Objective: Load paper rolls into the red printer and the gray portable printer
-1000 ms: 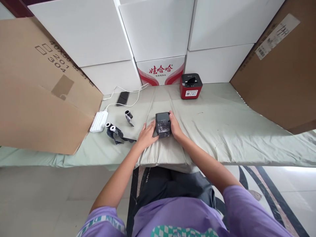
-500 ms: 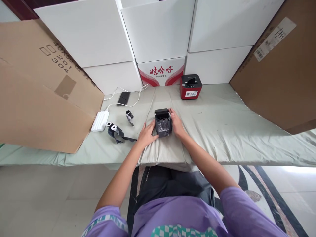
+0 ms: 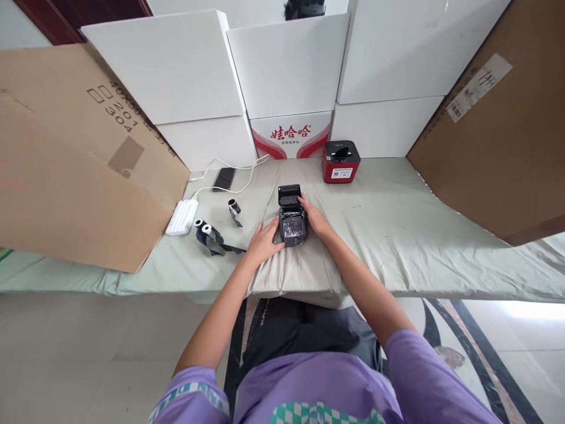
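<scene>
A small black portable printer (image 3: 293, 228) sits on the cloth before me with its lid (image 3: 289, 194) raised. A dark, shiny strip hangs over its front. My left hand (image 3: 263, 241) grips the printer's left side, thumb along the front corner. On the other side, my right hand (image 3: 315, 218) has its fingertips at the raised lid and its palm against the body. Left of the printer stands a small dark roll (image 3: 233, 206) with a loose tail. Farther left lies a pair of dark rolls with white cores (image 3: 209, 235), a dark strip trailing from them.
A white power bank (image 3: 182, 217) with a white cable lies at left, near a black phone-like slab (image 3: 223, 179). A red and black box-shaped device (image 3: 341, 162) stands at the back. White cartons (image 3: 291, 70) and brown cardboard panels (image 3: 66, 159) (image 3: 498, 147) enclose the table.
The printer's lid has swung farther up and back, showing more of the inside. My right fingers have shifted slightly with it. The whole view has tilted a little.
</scene>
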A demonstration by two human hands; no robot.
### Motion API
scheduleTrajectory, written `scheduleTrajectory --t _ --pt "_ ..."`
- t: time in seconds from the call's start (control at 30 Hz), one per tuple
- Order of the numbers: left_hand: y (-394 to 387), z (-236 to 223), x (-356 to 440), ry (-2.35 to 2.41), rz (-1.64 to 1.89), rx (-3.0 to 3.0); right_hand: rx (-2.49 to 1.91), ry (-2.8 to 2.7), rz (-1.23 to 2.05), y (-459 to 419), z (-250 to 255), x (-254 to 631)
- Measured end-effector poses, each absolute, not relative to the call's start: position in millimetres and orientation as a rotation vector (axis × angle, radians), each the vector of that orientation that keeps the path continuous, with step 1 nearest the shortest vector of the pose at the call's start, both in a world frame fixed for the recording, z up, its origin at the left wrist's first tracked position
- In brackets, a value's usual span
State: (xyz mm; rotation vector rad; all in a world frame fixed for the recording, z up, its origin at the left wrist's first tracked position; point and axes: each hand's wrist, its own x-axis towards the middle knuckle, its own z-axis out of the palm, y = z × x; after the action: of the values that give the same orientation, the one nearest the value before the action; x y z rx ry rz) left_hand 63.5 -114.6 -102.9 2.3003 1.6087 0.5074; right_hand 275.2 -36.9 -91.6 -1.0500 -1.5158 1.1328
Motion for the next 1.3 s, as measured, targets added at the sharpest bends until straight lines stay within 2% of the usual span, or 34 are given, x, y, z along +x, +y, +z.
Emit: scheduleTrajectory --t 0.2,0.27,0.47,0.73,0.97,1.3 --pt "-114 -101 64 1.609 0.499 2.288 -1.432 -2.008 0.611 -37 -58 278" --pt "-114 -101 64 1.611 0.501 2.284 -1.598 -2.185 0.536 -32 -45 272" --pt "-114 -102 63 1.605 0.531 2.277 -1.791 -2.453 0.517 -20 -22 257" --pt "-112 -103 63 1.584 0.557 2.263 -1.505 -2.370 0.420 -22 -16 273" --pt "-112 -104 62 1.570 0.566 2.245 -1.830 -2.435 0.408 -32 -18 253" --pt "-113 -103 62 1.559 0.578 2.246 -1.905 -2.369 0.268 -33 -23 237"
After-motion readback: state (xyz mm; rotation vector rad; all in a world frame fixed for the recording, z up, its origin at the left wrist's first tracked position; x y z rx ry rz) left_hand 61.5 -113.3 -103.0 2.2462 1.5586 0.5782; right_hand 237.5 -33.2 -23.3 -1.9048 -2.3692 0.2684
